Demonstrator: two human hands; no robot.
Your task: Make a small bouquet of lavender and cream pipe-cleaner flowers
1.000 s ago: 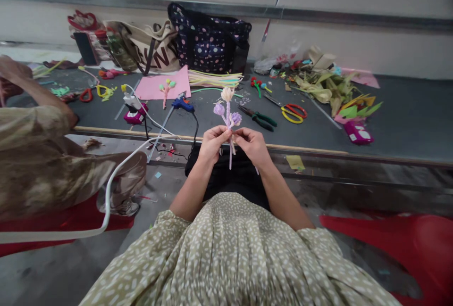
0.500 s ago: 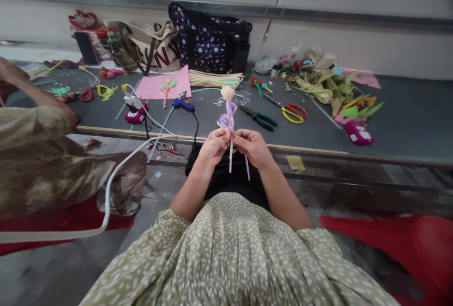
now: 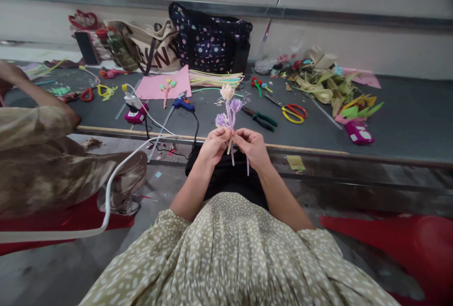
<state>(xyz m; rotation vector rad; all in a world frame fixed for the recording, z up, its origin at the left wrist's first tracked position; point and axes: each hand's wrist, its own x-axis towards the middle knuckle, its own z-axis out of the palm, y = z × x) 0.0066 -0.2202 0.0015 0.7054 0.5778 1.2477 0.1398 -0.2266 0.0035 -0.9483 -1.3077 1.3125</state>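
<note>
Between my hands, just in front of the table edge, stands a small bunch of pipe-cleaner flowers, with a cream flower [image 3: 227, 92] on top and purple flowers [image 3: 236, 105] below it. My left hand [image 3: 215, 144] pinches the stems between thumb and fingers. From the other side my right hand [image 3: 252, 145] is closed in a pinch on the stems, its fingertips nearly meeting the left ones. Pale stem ends [image 3: 232, 155] poke out below the fingers. Pliers with green handles [image 3: 262, 119] lie on the table beyond my right hand; a blue glue gun [image 3: 184, 103] rests beyond my left.
Scissors [image 3: 293, 111], dried husks [image 3: 325, 86] and a magenta box [image 3: 359, 132] lie to the right. Pink paper [image 3: 166, 82], loose pipe cleaners [image 3: 215, 78] and bags [image 3: 212, 37] are behind. A white cable [image 3: 109, 188] crosses at left, near another person's arm [image 3: 38, 91].
The purple flowers have spread apart, one turning up and to the right under the cream flower. The stem ends below my fingers have shifted; my hands stay almost in place.
</note>
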